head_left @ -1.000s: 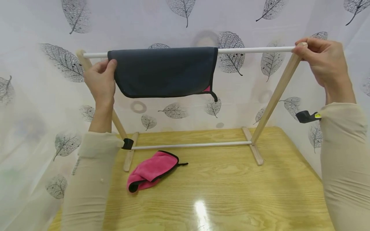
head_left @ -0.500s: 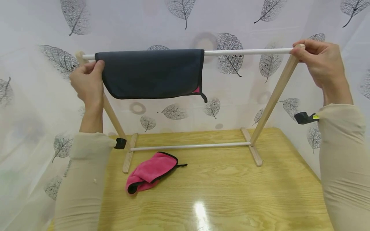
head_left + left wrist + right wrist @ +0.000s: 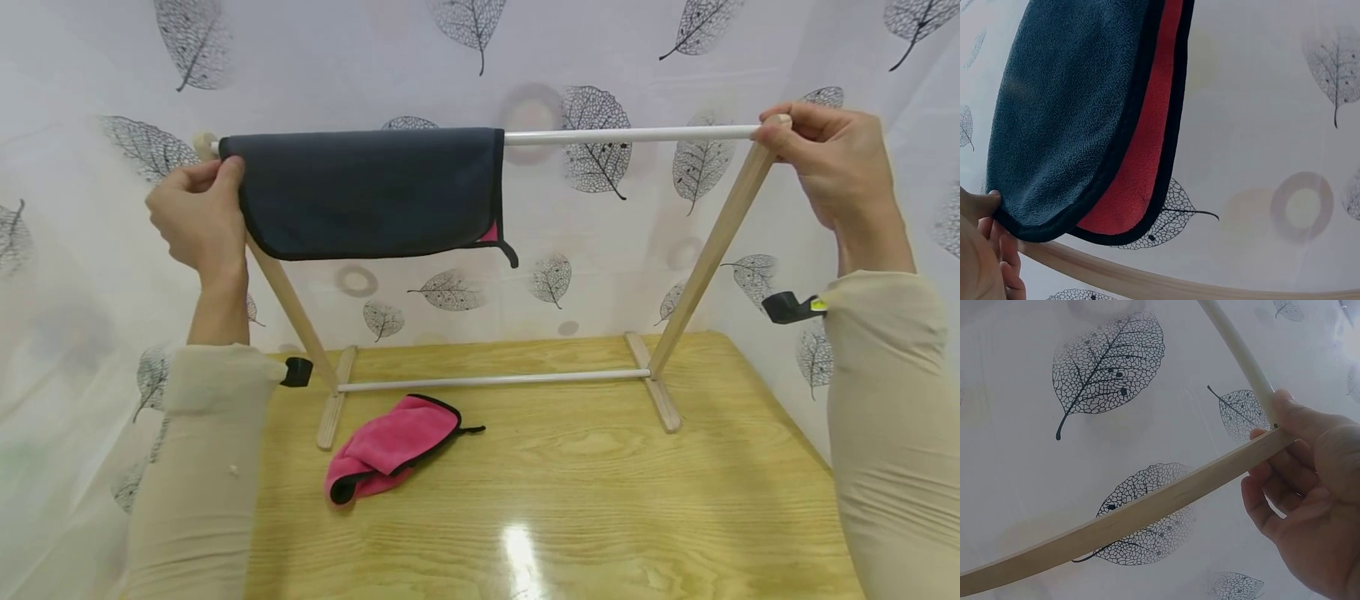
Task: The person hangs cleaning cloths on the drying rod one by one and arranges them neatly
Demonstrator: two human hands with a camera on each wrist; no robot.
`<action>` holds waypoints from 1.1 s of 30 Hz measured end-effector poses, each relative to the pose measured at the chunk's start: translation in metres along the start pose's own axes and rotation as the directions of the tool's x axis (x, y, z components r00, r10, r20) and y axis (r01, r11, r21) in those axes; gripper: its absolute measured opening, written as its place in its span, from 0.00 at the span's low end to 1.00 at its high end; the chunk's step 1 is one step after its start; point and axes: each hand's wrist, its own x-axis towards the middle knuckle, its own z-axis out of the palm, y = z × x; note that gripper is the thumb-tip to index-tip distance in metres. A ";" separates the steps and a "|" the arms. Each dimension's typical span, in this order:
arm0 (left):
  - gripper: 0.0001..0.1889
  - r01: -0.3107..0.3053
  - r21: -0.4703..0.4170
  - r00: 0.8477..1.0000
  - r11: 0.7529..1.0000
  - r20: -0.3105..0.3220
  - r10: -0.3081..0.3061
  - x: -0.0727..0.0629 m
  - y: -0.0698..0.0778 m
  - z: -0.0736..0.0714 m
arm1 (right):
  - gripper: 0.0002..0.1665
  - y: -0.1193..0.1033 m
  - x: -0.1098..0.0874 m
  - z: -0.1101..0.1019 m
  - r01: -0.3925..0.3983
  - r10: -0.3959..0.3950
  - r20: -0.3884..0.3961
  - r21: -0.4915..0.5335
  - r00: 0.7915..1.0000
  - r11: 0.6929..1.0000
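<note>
Left hand (image 3: 201, 215) pinched the pink-backed dark-blue plush cloth (image 3: 363, 196) and slid it near the left end of the slim white rod (image 3: 622, 134), seemingly almost positioned, while right hand (image 3: 843, 162) gripped the pale wooden post (image 3: 711, 254).

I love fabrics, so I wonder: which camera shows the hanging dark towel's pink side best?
The left wrist view: close up, it bares a long strip of the pink side of the hanging towel. The head view shows only a small pink corner; the right wrist view shows none.
</note>
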 end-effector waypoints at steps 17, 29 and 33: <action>0.13 0.044 -0.026 0.999 0.999 -0.021 -0.044 0.007 0.000 -0.003 | 0.13 0.001 0.001 0.002 -0.006 0.007 -0.024 0.022 1.000 1.000; 0.14 0.015 -0.017 1.000 1.000 -0.006 -0.016 0.011 -0.005 -0.004 | 0.15 0.001 0.000 0.002 -0.007 0.007 -0.024 0.014 1.000 1.000; 0.13 0.025 -0.010 1.000 1.000 0.009 -0.025 0.012 -0.005 -0.004 | 0.15 0.001 -0.001 0.002 -0.005 0.005 -0.023 0.015 1.000 1.000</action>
